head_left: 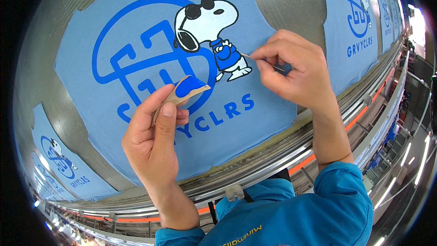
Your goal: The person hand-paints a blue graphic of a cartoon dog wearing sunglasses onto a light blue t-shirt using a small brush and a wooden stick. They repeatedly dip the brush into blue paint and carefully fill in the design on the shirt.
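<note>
A light blue fabric panel [82, 64] lies flat below my hands, printed with a blue emblem, blue lettering and a white cartoon dog [226, 18] in black sunglasses and a blue top. My left hand [152, 141] pinches a folded piece of brown card [199, 91] above the emblem; a patch of wet-looking blue paint [185, 87] coats its upper face. Between thumb and fingers, my right hand [298, 70] grips a thin wooden stick [246, 55]. The stick's tip is at the right edge of the dog's blue top; I cannot tell whether it touches the cloth.
Grey table surface [293, 0] shows around the panel. Another printed panel [353, 32] lies to the right and a further one [68, 159] to the left. A metal rail with an orange strip [302, 164] runs along the near table edge, close to my body.
</note>
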Action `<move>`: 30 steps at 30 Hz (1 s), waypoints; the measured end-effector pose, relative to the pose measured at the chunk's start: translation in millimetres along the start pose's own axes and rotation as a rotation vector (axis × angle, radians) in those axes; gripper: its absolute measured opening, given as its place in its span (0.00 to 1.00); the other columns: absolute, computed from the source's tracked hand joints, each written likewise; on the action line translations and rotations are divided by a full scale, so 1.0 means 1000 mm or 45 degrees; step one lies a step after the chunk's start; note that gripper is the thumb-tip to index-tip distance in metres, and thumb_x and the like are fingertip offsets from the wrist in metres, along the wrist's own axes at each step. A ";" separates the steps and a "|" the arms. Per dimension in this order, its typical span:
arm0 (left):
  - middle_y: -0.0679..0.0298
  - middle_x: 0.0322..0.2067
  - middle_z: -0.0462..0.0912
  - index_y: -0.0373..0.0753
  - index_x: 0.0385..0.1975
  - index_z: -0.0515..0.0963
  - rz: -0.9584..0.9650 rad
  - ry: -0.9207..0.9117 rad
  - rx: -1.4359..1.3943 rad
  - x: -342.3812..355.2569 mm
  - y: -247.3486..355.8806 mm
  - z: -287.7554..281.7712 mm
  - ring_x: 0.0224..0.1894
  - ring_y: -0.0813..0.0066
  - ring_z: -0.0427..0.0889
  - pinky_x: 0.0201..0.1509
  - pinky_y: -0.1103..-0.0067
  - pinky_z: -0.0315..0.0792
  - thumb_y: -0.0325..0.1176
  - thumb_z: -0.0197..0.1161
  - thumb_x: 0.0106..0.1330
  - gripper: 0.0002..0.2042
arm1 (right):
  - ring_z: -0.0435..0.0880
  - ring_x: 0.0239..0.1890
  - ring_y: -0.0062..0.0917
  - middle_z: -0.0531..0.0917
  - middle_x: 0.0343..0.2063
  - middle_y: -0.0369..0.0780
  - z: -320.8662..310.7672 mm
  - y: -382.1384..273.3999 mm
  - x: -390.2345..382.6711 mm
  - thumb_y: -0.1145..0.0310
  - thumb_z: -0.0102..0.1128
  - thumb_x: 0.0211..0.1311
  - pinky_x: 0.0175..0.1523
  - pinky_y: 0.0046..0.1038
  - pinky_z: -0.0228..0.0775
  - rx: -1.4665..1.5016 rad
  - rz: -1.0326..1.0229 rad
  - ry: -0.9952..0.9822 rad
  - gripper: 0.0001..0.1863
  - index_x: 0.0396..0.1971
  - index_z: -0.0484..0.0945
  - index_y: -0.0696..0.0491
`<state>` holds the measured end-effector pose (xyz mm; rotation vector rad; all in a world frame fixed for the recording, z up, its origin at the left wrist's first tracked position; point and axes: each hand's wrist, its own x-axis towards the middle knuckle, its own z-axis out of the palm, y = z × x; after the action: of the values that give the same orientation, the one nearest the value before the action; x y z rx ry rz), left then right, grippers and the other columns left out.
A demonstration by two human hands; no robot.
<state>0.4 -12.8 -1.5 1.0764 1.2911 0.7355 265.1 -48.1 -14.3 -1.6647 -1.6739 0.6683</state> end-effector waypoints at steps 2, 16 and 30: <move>0.58 0.39 0.90 0.31 0.54 0.83 0.001 -0.003 -0.002 0.000 0.000 0.000 0.37 0.77 0.87 0.41 0.81 0.82 0.29 0.64 0.75 0.13 | 0.81 0.27 0.24 0.79 0.24 0.38 0.001 0.001 0.000 0.81 0.67 0.50 0.32 0.26 0.72 0.004 -0.001 0.013 0.07 0.31 0.85 0.57; 0.58 0.40 0.89 0.30 0.55 0.83 -0.006 -0.009 -0.016 0.000 -0.001 0.000 0.37 0.78 0.87 0.41 0.81 0.82 0.28 0.64 0.76 0.13 | 0.80 0.26 0.26 0.79 0.23 0.38 0.002 0.000 -0.002 0.80 0.67 0.49 0.31 0.28 0.71 0.016 0.029 0.009 0.08 0.32 0.85 0.56; 0.60 0.40 0.89 0.32 0.54 0.84 -0.023 -0.050 0.079 -0.003 0.006 0.002 0.38 0.80 0.87 0.41 0.84 0.80 0.29 0.65 0.75 0.12 | 0.82 0.26 0.25 0.82 0.25 0.37 0.007 -0.019 -0.005 0.80 0.69 0.47 0.29 0.25 0.73 0.216 -0.055 -0.069 0.09 0.31 0.86 0.55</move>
<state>2.8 -14.1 5.2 1.1228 1.2956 0.6613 247.2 -53.7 -5.5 -1.4997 -1.6376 0.8173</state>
